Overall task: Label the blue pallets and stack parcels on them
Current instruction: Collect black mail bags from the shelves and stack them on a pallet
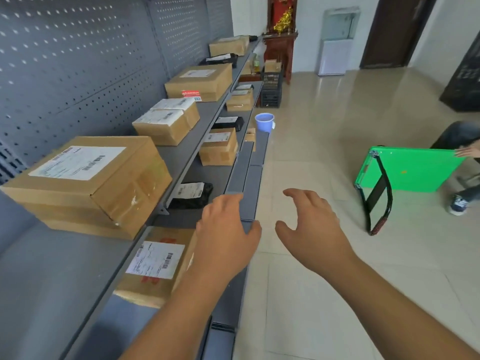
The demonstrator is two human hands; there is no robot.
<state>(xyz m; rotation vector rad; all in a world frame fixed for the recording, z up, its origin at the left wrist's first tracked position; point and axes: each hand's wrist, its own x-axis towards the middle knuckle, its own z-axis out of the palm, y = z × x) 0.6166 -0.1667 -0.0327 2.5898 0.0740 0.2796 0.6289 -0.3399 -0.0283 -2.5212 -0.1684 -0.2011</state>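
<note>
Seen from the head view, the left hand (226, 229) and right hand (311, 229) are held out beside the grey metal shelves (52, 281), fingers spread wide and loosely bent, holding nothing. No blue pallet shows. The parcels sit on the shelves, and the nearest cardboard box (155, 266) lies just under the left forearm. A pick-up looks likely: take that box by two opposite sides and lift it level. The boxes are matte, square-edged and taped, with white labels; the black bags (192, 194) look soft and crinkled.
</note>
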